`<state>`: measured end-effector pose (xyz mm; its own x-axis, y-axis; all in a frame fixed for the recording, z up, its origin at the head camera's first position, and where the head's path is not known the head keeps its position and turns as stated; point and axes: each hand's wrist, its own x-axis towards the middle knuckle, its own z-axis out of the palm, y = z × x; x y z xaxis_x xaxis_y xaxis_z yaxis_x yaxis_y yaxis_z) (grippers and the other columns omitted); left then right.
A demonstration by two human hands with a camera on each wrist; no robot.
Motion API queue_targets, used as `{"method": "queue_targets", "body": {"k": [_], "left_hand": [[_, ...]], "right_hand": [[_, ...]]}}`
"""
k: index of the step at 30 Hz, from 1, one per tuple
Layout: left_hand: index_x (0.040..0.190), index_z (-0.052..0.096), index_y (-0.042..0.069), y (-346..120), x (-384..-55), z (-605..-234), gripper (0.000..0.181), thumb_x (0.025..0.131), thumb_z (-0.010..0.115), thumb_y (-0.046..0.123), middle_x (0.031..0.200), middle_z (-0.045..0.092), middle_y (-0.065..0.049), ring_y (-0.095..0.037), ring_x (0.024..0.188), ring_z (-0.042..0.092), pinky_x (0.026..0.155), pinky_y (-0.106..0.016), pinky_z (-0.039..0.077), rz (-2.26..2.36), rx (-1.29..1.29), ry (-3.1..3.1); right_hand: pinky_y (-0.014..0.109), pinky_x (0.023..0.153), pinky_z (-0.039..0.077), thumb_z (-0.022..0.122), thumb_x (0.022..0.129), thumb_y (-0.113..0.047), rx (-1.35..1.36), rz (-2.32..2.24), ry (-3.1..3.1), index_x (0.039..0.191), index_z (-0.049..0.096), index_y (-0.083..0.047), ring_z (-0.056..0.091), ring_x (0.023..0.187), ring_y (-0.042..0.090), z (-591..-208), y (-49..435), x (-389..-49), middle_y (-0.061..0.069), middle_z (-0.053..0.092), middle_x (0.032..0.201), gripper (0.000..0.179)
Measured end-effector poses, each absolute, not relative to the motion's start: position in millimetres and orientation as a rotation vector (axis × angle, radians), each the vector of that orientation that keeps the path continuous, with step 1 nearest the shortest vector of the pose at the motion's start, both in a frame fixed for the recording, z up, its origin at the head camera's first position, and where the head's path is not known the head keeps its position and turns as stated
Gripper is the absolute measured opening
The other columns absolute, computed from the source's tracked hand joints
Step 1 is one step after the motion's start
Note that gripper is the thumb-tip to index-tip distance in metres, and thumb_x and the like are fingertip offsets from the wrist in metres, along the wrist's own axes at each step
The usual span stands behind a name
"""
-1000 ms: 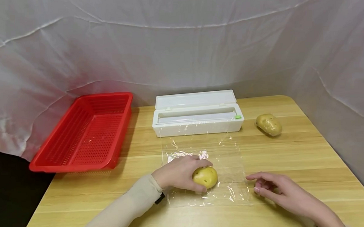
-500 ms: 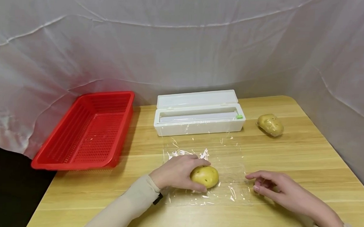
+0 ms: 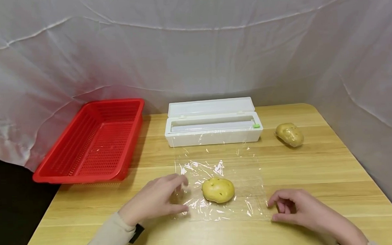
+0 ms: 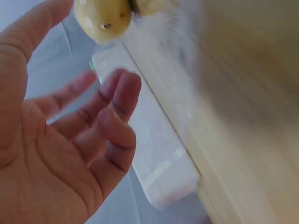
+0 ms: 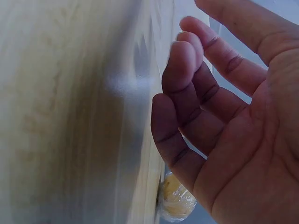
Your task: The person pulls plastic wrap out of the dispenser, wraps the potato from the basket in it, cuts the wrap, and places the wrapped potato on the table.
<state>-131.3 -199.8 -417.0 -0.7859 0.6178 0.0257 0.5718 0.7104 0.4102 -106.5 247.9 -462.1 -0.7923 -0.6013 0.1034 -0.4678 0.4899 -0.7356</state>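
A bare potato (image 3: pixel 218 190) lies on a sheet of clear plastic wrap (image 3: pixel 246 182) spread over the table. To its left is my left hand (image 3: pixel 158 197), apart from the potato, fingers loosely bent and holding nothing; its fingertips are over the wrap's left edge. At the wrap's lower right edge my right hand (image 3: pixel 301 210) hovers with relaxed, bent fingers; whether it touches the film is unclear. The wrap runs back to a white wrap dispenser box (image 3: pixel 214 138) with its lid up. In the left wrist view the potato (image 4: pixel 103 21) shows beyond the thumb.
A red plastic basket (image 3: pixel 127 153) stands at the back left of the wooden table (image 3: pixel 334 175). Toward the back right lies another potato (image 3: pixel 289 134), wrapped in film. A green slider (image 3: pixel 256 125) sits on the dispenser's right end. Pale cloth (image 3: pixel 194 65) hangs behind the table.
My left hand has let go of the potato and drawn back to the left. The potato stays on the wrap. My right hand has lowered slightly, its fingers a little more bent.
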Motion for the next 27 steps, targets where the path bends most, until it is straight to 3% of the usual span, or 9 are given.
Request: {"method": "queue_targets", "body": {"k": [4, 11, 20, 27], "left_hand": [[0.104, 0.071, 0.025, -221.6, -116.2, -427.5, 0.035, 0.080, 0.094, 0.035, 0.094, 0.065, 0.014, -0.002, 0.077, 0.056, 0.069, -0.021, 0.049, 0.586, 0.963, 2.773], [0.098, 0.073, 0.029, -235.0, -106.4, -443.2, 0.031, 0.078, 0.096, 0.032, 0.086, 0.057, 0.015, 0.005, 0.073, 0.046, 0.064, -0.017, 0.042, 0.640, 1.036, 2.711], [0.091, 0.074, 0.028, -238.9, -106.2, -448.7, 0.018, 0.086, 0.090, 0.024, 0.087, 0.061, 0.016, 0.005, 0.076, 0.052, 0.068, -0.012, 0.044, 0.700, 1.155, 2.689], [0.083, 0.070, 0.030, -242.2, -106.1, -451.6, 0.023, 0.087, 0.088, 0.016, 0.085, 0.062, 0.019, 0.007, 0.078, 0.055, 0.071, -0.008, 0.045, 0.728, 1.276, 2.713]], "right_hand": [[0.017, 0.054, 0.044, 0.089, 0.088, -0.024, -1.002, -1.169, 2.535, 0.103, 0.070, -0.023, 0.045, 0.066, -0.011, -466.7, 248.5, -108.2, -0.013, 0.054, 0.074, 0.024], [0.016, 0.054, 0.043, 0.092, 0.085, -0.022, -1.010, -1.114, 2.501, 0.098, 0.069, -0.024, 0.042, 0.066, -0.013, -470.5, 247.3, -110.3, -0.012, 0.052, 0.071, 0.026], [0.015, 0.053, 0.041, 0.088, 0.089, -0.016, -1.064, -1.104, 2.505, 0.094, 0.070, -0.024, 0.040, 0.066, -0.014, -472.7, 245.4, -112.5, -0.012, 0.050, 0.068, 0.021], [0.015, 0.055, 0.043, 0.087, 0.090, -0.014, -1.091, -1.089, 2.541, 0.091, 0.071, -0.028, 0.043, 0.069, -0.014, -473.2, 243.9, -112.5, -0.017, 0.051, 0.070, 0.021]]}}
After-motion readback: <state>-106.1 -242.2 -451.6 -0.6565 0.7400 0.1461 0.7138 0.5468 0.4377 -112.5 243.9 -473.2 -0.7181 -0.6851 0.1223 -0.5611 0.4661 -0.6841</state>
